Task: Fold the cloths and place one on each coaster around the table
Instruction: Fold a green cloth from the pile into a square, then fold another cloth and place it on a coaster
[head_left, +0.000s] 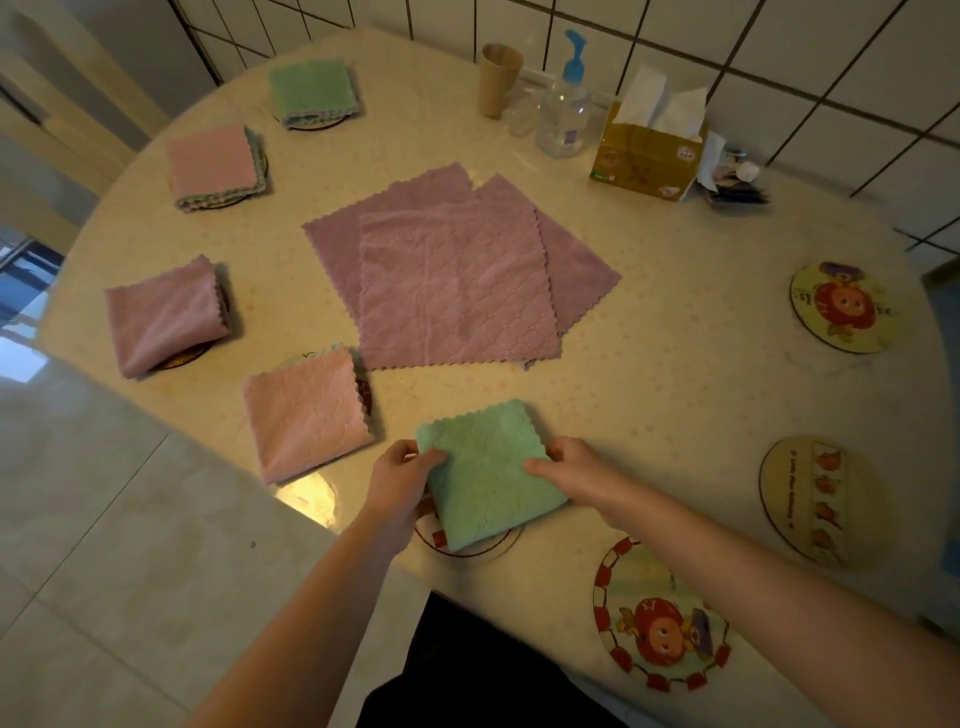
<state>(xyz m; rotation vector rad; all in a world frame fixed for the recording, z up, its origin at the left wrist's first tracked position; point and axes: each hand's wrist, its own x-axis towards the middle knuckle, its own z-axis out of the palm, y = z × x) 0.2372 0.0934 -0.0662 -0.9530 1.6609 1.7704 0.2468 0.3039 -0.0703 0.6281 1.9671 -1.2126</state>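
Head view looks down on the folded green cloth (485, 475), lying partly over a red-rimmed coaster (470, 545) at the near edge of the round worktop (675, 395). Left hand (397, 480) grips the cloth's left edge, thumb on top and fingers (410, 452) curled under the corner. Right hand (566, 465) pinches the right edge, fingers bent round the fabric, knuckles raised. Both forearms reach in from below and converge on the cloth, wrists low over the worktop.

Just left of the green cloth, a folded pink cloth (306, 418) covers its coaster. Further left sits a folded mauve cloth (163, 314) on a dark coaster. Beyond that, away from the green cloth, another pink folded cloth (213, 163) and a second folded green one (311, 88) each rest on a coaster.

Straight beyond the green cloth, a stack of unfolded mauve cloths (457, 280) lies fanned at the worktop's centre. Right of the green cloth, three bare coasters: a cartoon one (660, 623) nearest, a striped one (818, 499) further right, another cartoon one (841, 306) beyond. At the far wall stand a tissue box (647, 156), a pump bottle (566, 104) and a paper cup (498, 78).
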